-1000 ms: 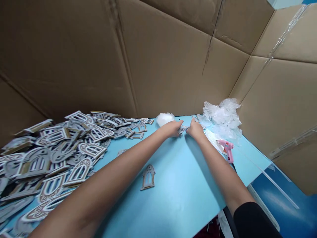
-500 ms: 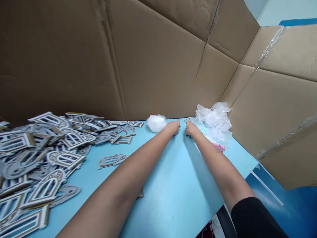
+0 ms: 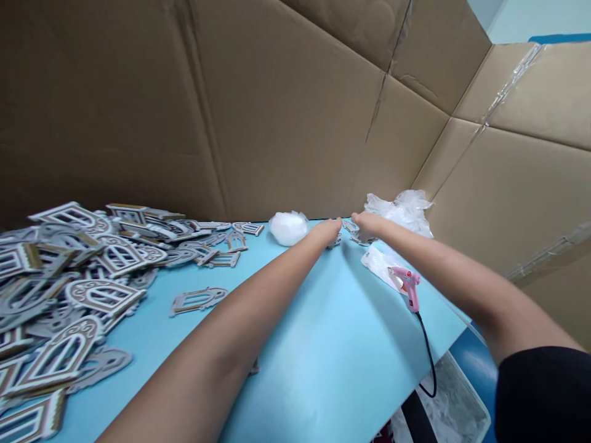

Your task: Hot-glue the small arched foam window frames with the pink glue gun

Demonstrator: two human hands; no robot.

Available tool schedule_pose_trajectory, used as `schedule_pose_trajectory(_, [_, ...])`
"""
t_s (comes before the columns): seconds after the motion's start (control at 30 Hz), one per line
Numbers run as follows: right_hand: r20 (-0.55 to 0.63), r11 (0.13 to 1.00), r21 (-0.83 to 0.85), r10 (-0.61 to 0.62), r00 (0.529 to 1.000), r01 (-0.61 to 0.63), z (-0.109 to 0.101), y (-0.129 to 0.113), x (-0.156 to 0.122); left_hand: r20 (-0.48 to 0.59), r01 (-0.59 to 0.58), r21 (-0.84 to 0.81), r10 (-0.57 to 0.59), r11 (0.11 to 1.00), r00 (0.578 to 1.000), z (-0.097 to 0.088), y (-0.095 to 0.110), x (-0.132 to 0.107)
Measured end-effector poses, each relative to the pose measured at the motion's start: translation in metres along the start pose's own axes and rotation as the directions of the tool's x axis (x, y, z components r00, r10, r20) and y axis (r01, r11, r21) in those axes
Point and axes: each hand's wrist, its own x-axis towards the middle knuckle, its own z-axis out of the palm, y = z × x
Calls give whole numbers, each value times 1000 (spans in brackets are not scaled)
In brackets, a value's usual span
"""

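Head view, left hand (image 3: 327, 231) beside right hand (image 3: 364, 223), both outstretched

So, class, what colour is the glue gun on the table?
The glue gun is pink, seen best in the head view.

Blue table (image 3: 332, 344), window cutouts (image 3: 92, 295), pink glue gun (image 3: 409, 284), plastic bags (image 3: 406, 209)

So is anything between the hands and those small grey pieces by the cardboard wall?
Nothing visible: the left hand and right hand both touch the small grey pieces; the white wad lies off to one side.
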Motion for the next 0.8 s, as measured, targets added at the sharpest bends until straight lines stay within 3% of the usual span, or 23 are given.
schedule_pose_trajectory(0.1, [7,989,-120,-88,996,88,-27,41,-9,-36,-65,-32,63,997,997,-7,7,10])
schedule_pose_trajectory(0.2, [27,971,-205,-123,992,126,-33,85,-16,-48,-144,-75,141,987,989,-13,19,25])
schedule_pose_trajectory(0.33, [86,958,-253,-115,990,133,-2,129,-13,-44,-235,-110,231,966,972,-12,45,51])
schedule_pose_trajectory(0.5, [146,949,-269,-127,981,163,45,159,9,-9,-282,-120,283,952,959,3,81,84])
schedule_pose_trajectory(0.63, [135,945,-271,-150,979,182,63,178,24,-7,-280,-129,281,951,960,14,96,108])
schedule_pose_trajectory(0.8, [119,946,-224,-213,970,235,76,196,32,-7,-247,-132,248,960,969,17,100,131])
